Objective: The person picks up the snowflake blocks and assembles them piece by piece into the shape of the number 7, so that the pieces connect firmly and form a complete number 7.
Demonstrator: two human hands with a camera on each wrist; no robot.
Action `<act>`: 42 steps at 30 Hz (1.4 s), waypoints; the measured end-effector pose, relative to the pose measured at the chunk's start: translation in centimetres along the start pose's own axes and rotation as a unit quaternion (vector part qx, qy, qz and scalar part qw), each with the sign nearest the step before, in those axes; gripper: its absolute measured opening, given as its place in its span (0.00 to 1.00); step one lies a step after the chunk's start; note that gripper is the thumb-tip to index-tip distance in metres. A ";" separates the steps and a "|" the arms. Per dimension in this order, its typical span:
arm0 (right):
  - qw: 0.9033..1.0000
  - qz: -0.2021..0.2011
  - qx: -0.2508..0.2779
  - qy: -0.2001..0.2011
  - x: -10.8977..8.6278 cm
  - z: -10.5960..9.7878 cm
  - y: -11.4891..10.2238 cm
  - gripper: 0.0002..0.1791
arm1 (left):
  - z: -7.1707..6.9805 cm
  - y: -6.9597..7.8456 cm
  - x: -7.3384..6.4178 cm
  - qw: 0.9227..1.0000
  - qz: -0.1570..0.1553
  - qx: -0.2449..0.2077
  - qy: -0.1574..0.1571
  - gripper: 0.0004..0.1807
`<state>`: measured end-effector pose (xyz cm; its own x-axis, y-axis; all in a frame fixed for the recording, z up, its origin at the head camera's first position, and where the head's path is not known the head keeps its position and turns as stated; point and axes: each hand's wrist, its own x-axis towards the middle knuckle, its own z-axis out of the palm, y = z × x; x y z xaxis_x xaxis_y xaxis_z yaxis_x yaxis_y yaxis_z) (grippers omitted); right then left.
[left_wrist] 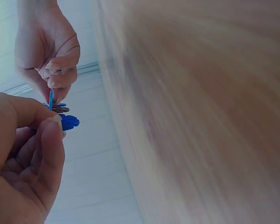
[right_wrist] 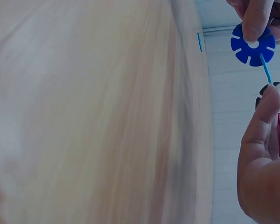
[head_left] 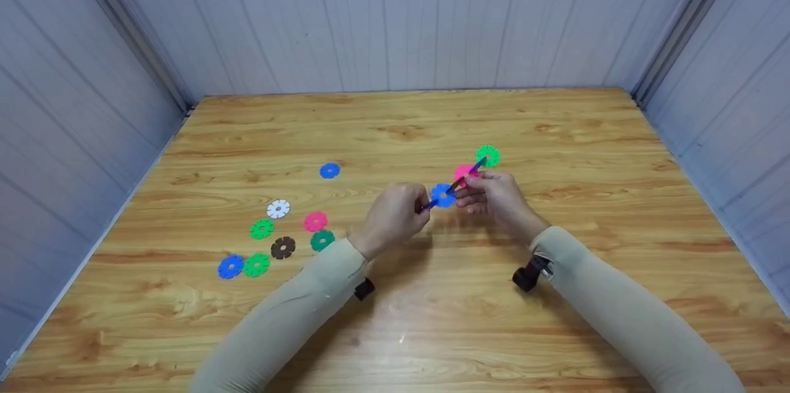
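I have the left hand (head_left: pixel 397 214) with its grip clamped on the rim of a dark blue disc (right_wrist: pixel 241 47), thumb against forefinger. On the right hand (head_left: pixel 503 200), thumb and fingers pinch the middle of a joined chain of notched discs; which disc takes that pinch I can't tell. The chain is up off the counter (head_left: pixel 469 331), between the two hands and beyond the right one's fingertips. Reading it outward from my left grip: the dark blue disc, a lighter blue disc (head_left: pixel 437 194) meeting it at a slot, a dark brown disc (head_left: pixel 455 185) almost edge-on, a pink disc (head_left: pixel 463 171), a slim bluish disc (head_left: pixel 478 165) edge-on, and a bright green disc (head_left: pixel 492 152) at the far end.

Left of the left hand, loose discs lie flat: pink (head_left: pixel 310 221), dark green (head_left: pixel 316 241) near the sleeve (head_left: pixel 290 313), brown (head_left: pixel 277 248), white (head_left: pixel 272 209) and green (head_left: pixel 256 229). Nearer me, another green (head_left: pixel 250 265) sits against a blue (head_left: pixel 224 268). One more blue (head_left: pixel 324 171) lies apart, farther back. Pale panelled walls (head_left: pixel 407 16) stand around the counter.
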<state>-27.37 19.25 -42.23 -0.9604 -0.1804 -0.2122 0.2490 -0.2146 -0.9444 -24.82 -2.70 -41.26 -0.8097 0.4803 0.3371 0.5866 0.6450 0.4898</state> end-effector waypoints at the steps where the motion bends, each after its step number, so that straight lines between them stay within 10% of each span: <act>1: 1.000 0.006 -0.003 -0.003 0.0 0.0 0.0 0.08 | 0.0 0.0 -0.1 1.000 0.002 0.001 0.002 0.07; 13: 0.999 0.026 -0.032 -0.012 -0.2 0.2 -1.0 0.08 | 1.2 0.2 -0.2 0.997 0.064 0.015 0.048 0.10; 42: 0.999 -0.004 -0.030 -0.033 -0.9 1.6 0.4 0.03 | 0.8 0.6 -0.2 0.996 0.024 0.046 0.074 0.09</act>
<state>-26.19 17.80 -41.99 -0.9516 -0.2414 -0.1900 0.2319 -0.1587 -0.9597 -24.30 -1.96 -41.73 -0.7700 0.4235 0.4772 0.6187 0.6784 0.3963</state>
